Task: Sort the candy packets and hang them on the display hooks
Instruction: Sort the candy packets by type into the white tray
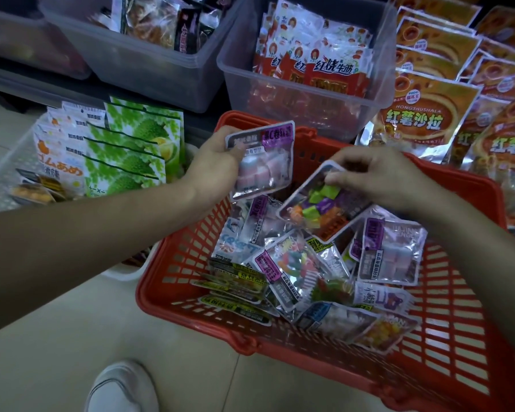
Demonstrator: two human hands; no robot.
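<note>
A red plastic basket [191, 298] on the floor holds several silver candy packets [298, 272]. My left hand [213, 162] grips a packet of pink-and-white sweets with a purple label [265, 171] by its top left corner, above the basket's far left side. My right hand [381, 176] pinches the top of a packet of green, purple and orange sweets [315, 203], tilted over the pile. Another pink-sweet packet [390, 251] lies at the pile's right. No display hooks are in view.
Clear bins behind the basket hold red snack packs [318, 69] and dark packs [161, 22]. Green durian bags [134, 147] and orange-label bags sit in a white tray at left. Orange bags [428, 114] stand at right. My white shoe [122, 388] is on the tiled floor.
</note>
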